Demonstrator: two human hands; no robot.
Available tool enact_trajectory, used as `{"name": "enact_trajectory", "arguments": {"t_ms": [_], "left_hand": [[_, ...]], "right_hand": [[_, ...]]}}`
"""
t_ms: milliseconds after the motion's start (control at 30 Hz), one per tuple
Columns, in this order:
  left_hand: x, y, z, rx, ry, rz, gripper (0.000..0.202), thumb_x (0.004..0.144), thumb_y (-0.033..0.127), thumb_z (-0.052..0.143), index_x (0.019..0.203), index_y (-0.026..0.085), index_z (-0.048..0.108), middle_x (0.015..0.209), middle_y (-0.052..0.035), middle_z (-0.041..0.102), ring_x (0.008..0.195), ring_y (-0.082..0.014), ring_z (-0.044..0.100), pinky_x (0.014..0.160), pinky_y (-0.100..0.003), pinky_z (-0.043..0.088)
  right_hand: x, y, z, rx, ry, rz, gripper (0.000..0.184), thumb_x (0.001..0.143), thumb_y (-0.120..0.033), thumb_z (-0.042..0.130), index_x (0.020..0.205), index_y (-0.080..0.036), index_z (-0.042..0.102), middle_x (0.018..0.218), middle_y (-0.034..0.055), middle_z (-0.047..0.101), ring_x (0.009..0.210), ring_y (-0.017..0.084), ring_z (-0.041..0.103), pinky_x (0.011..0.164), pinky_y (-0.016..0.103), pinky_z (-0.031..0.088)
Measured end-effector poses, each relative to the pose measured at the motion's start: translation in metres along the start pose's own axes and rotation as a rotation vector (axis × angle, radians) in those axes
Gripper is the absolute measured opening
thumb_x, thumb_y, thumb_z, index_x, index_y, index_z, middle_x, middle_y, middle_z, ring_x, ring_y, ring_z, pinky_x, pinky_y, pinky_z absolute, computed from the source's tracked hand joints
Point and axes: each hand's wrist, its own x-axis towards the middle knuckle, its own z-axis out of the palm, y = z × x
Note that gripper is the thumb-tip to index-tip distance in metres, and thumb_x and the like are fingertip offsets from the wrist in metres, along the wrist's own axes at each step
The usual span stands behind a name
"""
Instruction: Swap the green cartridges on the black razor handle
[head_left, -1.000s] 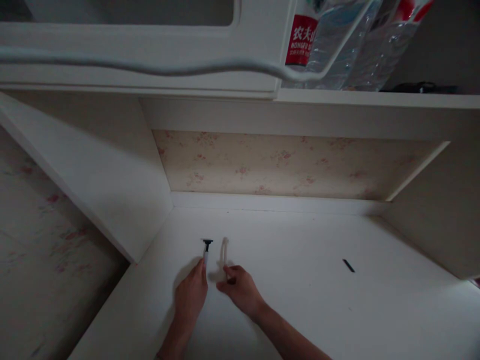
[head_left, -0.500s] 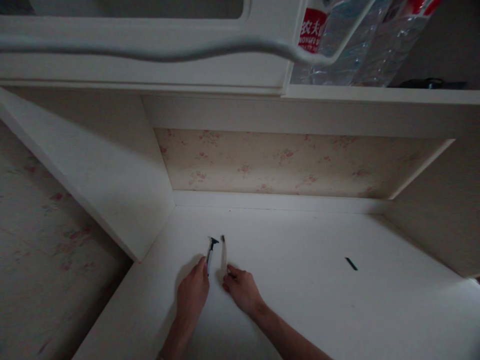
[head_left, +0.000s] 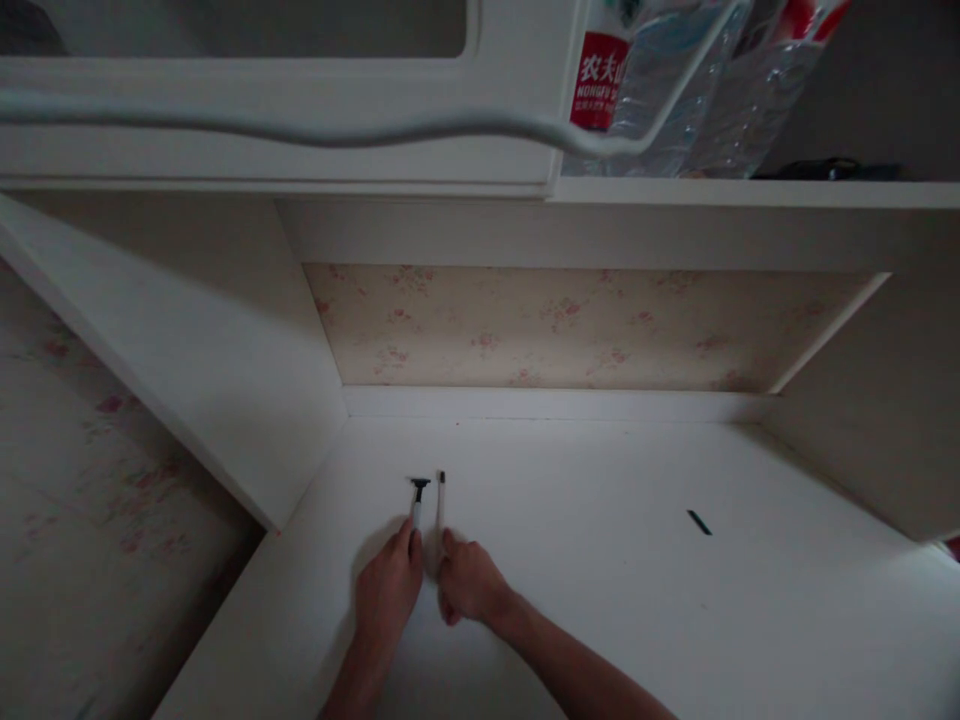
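Note:
My left hand [head_left: 388, 585] grips a razor [head_left: 418, 507] with a pale handle and a black T-shaped head that points to the back of the white desktop. Close by on the right, my right hand [head_left: 469, 580] pinches the lower end of a thin toothbrush [head_left: 441, 505] with a pale handle and a small dark head. Razor and toothbrush lie almost parallel, with a narrow gap between them. My fingers cover the lower ends of both handles.
On the white desktop [head_left: 570, 600], a thin black strip [head_left: 699, 522] lies to the right. A white side panel [head_left: 225, 360] bounds the left. Overhead, a shelf with plastic water bottles [head_left: 675, 100] and a curved white rail [head_left: 337, 135] cross the view.
The razor has turned so its head faces straighter to the back. The toothbrush has shifted slightly left, and my right hand has changed its finger position on it.

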Motion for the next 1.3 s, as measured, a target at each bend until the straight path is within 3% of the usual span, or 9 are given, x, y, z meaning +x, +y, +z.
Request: {"name": "enact_trajectory", "arguments": {"t_ms": [100,300,400,533,633,733,867,1033,1300], "left_hand": [[0.001,0.000,0.000,0.028,-0.004,-0.008,0.038,0.098,0.029,0.035,0.130,0.016,0.051,0.115,-0.0110,0.066,0.088,-0.0217,0.068,0.072,-0.029,0.049],[0.000,0.002,-0.002,0.078,-0.016,-0.036,0.039,0.098,0.031,0.034,0.130,0.019,0.052,0.101,-0.0099,0.071,0.078,-0.0213,0.069,0.065,-0.027,0.048],[0.000,0.003,-0.003,0.080,-0.001,-0.048,0.038,0.098,0.033,0.036,0.128,0.020,0.054,0.098,-0.0099,0.072,0.077,-0.0222,0.069,0.065,-0.028,0.049],[0.001,0.004,-0.003,0.081,0.004,-0.048,0.038,0.098,0.033,0.037,0.128,0.019,0.054,0.099,-0.0095,0.072,0.077,-0.0221,0.069,0.065,-0.029,0.049],[0.002,0.004,-0.003,0.082,0.019,-0.042,0.037,0.097,0.033,0.038,0.127,0.020,0.055,0.101,-0.0085,0.071,0.079,-0.0223,0.069,0.065,-0.029,0.048],[0.001,0.004,-0.001,0.091,0.023,-0.043,0.037,0.097,0.034,0.039,0.127,0.021,0.054,0.100,-0.0079,0.072,0.078,-0.0227,0.068,0.064,-0.029,0.047],[0.001,0.004,0.001,0.094,0.043,-0.050,0.036,0.096,0.036,0.039,0.127,0.023,0.055,0.098,-0.0068,0.072,0.076,-0.0223,0.068,0.062,-0.028,0.046],[0.000,0.005,0.002,0.105,0.053,-0.062,0.036,0.096,0.036,0.039,0.126,0.023,0.055,0.096,-0.0064,0.072,0.073,-0.0207,0.068,0.060,-0.027,0.044],[-0.001,0.007,0.001,0.101,0.053,-0.080,0.035,0.096,0.037,0.039,0.124,0.024,0.056,0.096,-0.0056,0.072,0.077,-0.0234,0.068,0.062,-0.029,0.045]], "right_hand": [[-0.001,0.000,-0.003,-0.036,0.027,0.030,0.037,0.063,-0.016,0.074,0.099,-0.010,0.071,0.087,0.0119,0.070,0.069,0.025,0.070,0.072,0.029,0.053],[-0.024,0.036,-0.036,-0.044,0.089,0.131,0.039,0.090,-0.020,0.042,0.126,-0.016,0.057,0.060,-0.0004,0.066,0.044,0.014,0.062,0.043,0.019,0.044],[-0.044,0.073,-0.086,-0.104,0.187,0.197,0.035,0.090,-0.021,0.042,0.117,-0.015,0.064,0.064,0.0010,0.067,0.046,0.013,0.061,0.043,0.018,0.043],[-0.086,0.127,-0.179,-0.249,0.368,0.306,0.035,0.091,-0.024,0.038,0.114,-0.017,0.063,0.080,0.0036,0.071,0.057,0.016,0.064,0.052,0.023,0.050],[-0.126,0.162,-0.242,-0.413,0.485,0.373,0.039,0.083,-0.015,0.041,0.115,-0.016,0.063,0.102,0.0108,0.069,0.087,0.023,0.066,0.080,0.033,0.051],[-0.166,0.191,-0.280,-0.534,0.501,0.391,0.054,0.068,-0.005,0.045,0.118,-0.013,0.063,0.123,0.0145,0.061,0.113,0.029,0.056,0.099,0.039,0.040],[-0.198,0.223,-0.293,-0.595,0.426,0.385,0.069,0.059,-0.002,0.046,0.124,-0.016,0.060,0.128,0.0102,0.058,0.118,0.026,0.053,0.103,0.035,0.038],[-0.202,0.251,-0.294,-0.661,0.338,0.374,0.067,0.070,-0.006,0.049,0.136,-0.019,0.048,0.134,0.0079,0.053,0.121,0.024,0.051,0.100,0.033,0.040],[-0.187,0.246,-0.303,-0.599,0.367,0.436,0.052,0.075,-0.014,0.057,0.126,-0.026,0.061,0.100,0.0064,0.072,0.095,0.027,0.066,0.077,0.030,0.048]]}}
